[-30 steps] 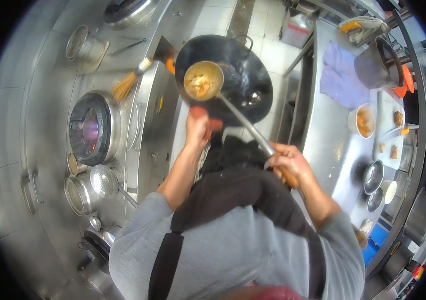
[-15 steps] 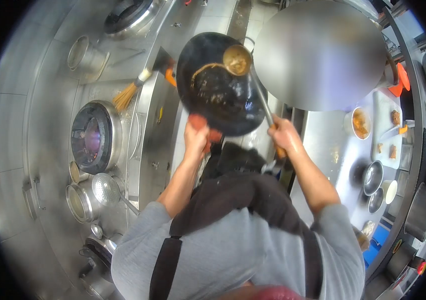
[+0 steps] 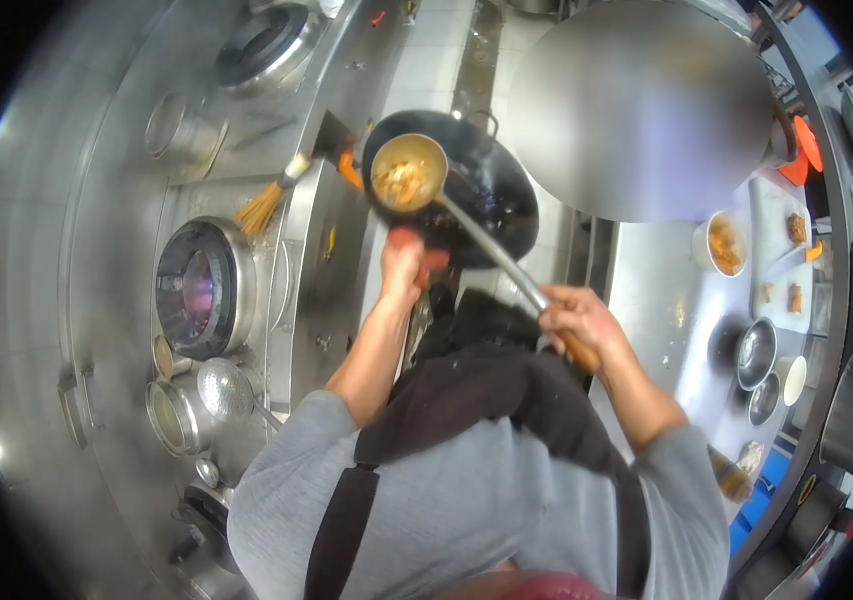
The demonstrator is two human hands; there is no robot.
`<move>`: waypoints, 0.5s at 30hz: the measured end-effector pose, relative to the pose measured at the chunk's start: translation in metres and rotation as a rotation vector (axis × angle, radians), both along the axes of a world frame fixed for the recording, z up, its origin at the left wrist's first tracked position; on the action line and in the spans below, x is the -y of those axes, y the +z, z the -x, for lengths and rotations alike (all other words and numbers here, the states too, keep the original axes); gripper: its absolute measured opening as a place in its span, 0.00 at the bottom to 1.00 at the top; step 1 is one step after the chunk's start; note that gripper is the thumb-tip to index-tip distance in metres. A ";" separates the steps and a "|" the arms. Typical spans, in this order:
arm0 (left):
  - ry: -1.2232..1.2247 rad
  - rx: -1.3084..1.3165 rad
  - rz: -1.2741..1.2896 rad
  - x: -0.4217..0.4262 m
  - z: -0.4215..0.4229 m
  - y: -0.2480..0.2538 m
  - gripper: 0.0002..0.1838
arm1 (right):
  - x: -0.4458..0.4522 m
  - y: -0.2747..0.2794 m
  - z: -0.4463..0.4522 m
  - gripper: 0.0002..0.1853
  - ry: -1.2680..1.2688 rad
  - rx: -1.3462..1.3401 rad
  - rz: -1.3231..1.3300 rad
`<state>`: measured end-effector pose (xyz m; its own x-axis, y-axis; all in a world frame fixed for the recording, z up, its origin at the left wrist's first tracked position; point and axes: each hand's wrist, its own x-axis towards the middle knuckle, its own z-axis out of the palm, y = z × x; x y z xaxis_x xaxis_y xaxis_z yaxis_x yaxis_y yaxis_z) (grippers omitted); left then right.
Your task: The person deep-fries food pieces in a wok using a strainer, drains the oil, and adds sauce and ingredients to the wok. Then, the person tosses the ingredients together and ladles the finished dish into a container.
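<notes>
My left hand is closed round a red cloth at the near left rim of a black wok, which is held up off the burner. In my right hand is the wooden handle of a long ladle. The ladle's round bowl lies over the left part of the wok and carries chopped, brownish-yellow food. Part of the wok's inside is hidden behind the ladle.
A lit burner is at the left, with a straw brush, a perforated skimmer and a pot around it. On the right counter are a food bowl, a cutting board and metal bowls. A large blurred area covers the upper right.
The ladle has swung from the wok's right side to its left, and its food shows more clearly. The wok's tilt has changed. Both hands keep their holds.
</notes>
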<state>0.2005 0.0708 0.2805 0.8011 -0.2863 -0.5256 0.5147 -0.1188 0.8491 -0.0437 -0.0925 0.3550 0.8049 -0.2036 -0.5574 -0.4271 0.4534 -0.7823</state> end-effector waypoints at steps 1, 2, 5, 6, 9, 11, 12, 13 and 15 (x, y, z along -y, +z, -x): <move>0.014 -0.052 -0.011 0.000 -0.002 0.002 0.14 | -0.002 0.008 0.012 0.32 -0.019 -0.002 0.007; 0.065 -0.080 0.052 -0.002 -0.007 -0.014 0.12 | -0.005 0.017 0.026 0.32 -0.060 0.013 -0.045; 0.032 -0.135 0.133 -0.012 -0.024 -0.047 0.09 | -0.011 0.028 0.078 0.31 -0.239 0.091 -0.085; 0.056 -0.136 0.183 -0.011 -0.024 -0.056 0.08 | -0.015 0.038 0.096 0.31 -0.300 0.075 -0.033; 0.018 -0.141 0.198 0.000 -0.018 -0.020 0.14 | -0.023 0.063 0.149 0.32 -0.564 0.069 0.021; 0.000 -0.146 0.270 0.000 -0.037 -0.030 0.17 | -0.027 0.074 0.175 0.32 -0.742 0.027 0.146; -0.007 -0.156 0.296 0.003 -0.043 -0.026 0.17 | -0.028 0.080 0.182 0.32 -0.768 0.017 0.156; -0.026 -0.160 0.294 0.006 -0.049 -0.023 0.17 | -0.029 0.085 0.187 0.32 -0.847 -0.059 0.296; -0.051 -0.146 0.286 0.015 -0.051 -0.008 0.16 | -0.027 0.104 0.186 0.32 -0.863 -0.301 0.605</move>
